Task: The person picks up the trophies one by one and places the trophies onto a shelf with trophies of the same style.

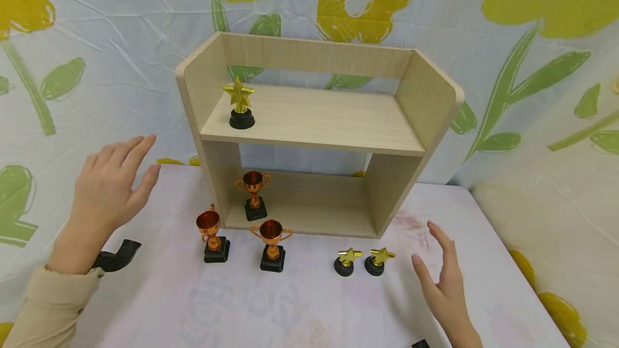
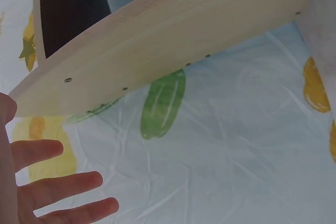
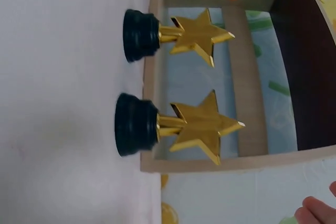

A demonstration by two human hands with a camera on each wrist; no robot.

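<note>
My left hand (image 1: 111,181) hovers left of the wooden shelf (image 1: 309,143), fingers extended, holding nothing. In the left wrist view its spread fingers (image 2: 63,191) appear beside the shelf's side panel. My right hand (image 1: 445,283) is raised right of two gold star trophies, thumb and fingers apart and touching nothing. The nearer star trophy (image 3: 205,124) and its neighbour (image 3: 199,35) stand upright on black bases. A third star trophy (image 1: 239,102) sits on the upper shelf's left. One copper cup trophy (image 1: 253,192) occupies the lower shelf's left; two more, a left cup (image 1: 213,235) and a right cup (image 1: 273,246), stand in front.
A white cloth-covered table (image 1: 309,305) carries the shelf and the loose trophies. Behind hangs a flower-print cloth (image 1: 145,69), which also shows through the shelf's back gaps. Black wrist straps (image 1: 118,255) show near the hands.
</note>
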